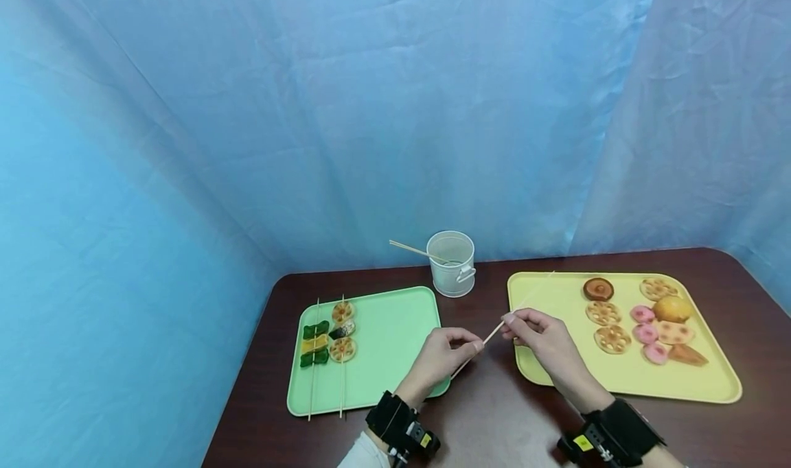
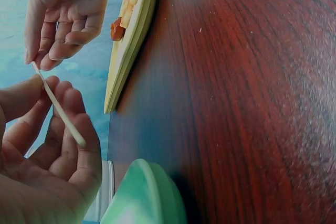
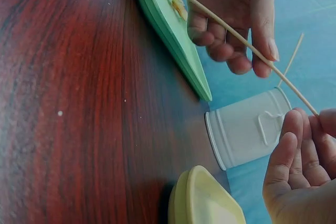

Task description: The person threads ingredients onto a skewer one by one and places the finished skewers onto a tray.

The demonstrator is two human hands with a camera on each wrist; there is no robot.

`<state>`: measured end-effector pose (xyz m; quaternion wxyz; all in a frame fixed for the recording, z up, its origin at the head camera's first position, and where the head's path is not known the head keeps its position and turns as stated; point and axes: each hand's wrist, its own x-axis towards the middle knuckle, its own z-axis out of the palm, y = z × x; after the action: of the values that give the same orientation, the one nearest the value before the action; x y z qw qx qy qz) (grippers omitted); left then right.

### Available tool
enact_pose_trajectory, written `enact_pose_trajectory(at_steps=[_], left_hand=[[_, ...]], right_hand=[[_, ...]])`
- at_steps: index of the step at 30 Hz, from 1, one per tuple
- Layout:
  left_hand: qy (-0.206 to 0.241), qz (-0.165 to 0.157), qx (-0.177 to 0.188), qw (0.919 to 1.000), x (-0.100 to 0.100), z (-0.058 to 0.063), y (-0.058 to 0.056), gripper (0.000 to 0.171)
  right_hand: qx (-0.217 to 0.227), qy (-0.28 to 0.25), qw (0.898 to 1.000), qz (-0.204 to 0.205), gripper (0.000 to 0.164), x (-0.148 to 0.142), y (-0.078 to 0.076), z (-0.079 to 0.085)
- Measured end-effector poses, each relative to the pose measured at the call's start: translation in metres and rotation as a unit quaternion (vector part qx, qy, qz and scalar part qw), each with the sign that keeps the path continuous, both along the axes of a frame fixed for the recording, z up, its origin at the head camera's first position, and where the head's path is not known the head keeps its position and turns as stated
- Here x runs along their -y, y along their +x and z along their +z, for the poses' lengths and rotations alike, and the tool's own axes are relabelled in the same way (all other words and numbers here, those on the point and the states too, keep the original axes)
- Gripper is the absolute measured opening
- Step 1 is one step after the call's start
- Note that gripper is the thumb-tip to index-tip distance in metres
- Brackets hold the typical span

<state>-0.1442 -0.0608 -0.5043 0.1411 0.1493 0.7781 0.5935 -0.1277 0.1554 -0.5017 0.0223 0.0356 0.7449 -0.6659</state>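
Between thumb and fingers my left hand (image 1: 437, 359) pinches a thin wooden skewer (image 1: 493, 333) near its lower end. My right hand (image 1: 548, 350) pinches the same skewer farther up, and its pale tip reaches over the yellow tray (image 1: 559, 377). No food piece shows on this skewer (image 3: 236, 34) in the right wrist view. Both hands are raised above the table, between the yellow tray and the green tray (image 1: 395, 358). On the green tray lie two loaded skewers, one with green pieces (image 1: 315, 358) around a yellow one, the other with lotus root slices (image 1: 342, 349) around a dark piece.
At the back stands a small white bucket (image 1: 452, 276) with thin sticks (image 1: 409, 248) leaning out. The yellow tray bears a brown mushroom-like round (image 1: 598, 289), lotus slices (image 1: 612, 340), pink pieces (image 1: 645, 333), a yellow lump (image 1: 672, 309) and a tan wedge (image 1: 687, 355). Blue cloth hangs behind the table.
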Motion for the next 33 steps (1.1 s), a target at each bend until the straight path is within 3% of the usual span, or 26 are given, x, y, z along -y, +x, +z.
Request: enact_pose_trajectory(at_steps=[13,22,26,33], left_hand=[[0.014,0.021,0.035,0.9991,-0.001,-0.001,0.003,0.016],[0.014,0.058,0.036,0.9976,0.016,-0.002,0.005,0.018],[0.001,0.069,0.023,0.9974,0.026,0.000,0.005,0.019],[-0.028,0.083,0.008,0.9962,0.037,0.000,0.006,0.019]], right_hand=[[0.001,0.041,0.999,0.030,0.044,-0.012,0.000,0.006],[-0.056,0.146,0.988,0.018,0.045,-0.068,0.000,0.019],[-0.061,0.234,0.970,0.010,0.049,-0.101,0.001,0.024],[-0.040,0.403,0.914,0.005,0.051,-0.148,0.004,0.022]])
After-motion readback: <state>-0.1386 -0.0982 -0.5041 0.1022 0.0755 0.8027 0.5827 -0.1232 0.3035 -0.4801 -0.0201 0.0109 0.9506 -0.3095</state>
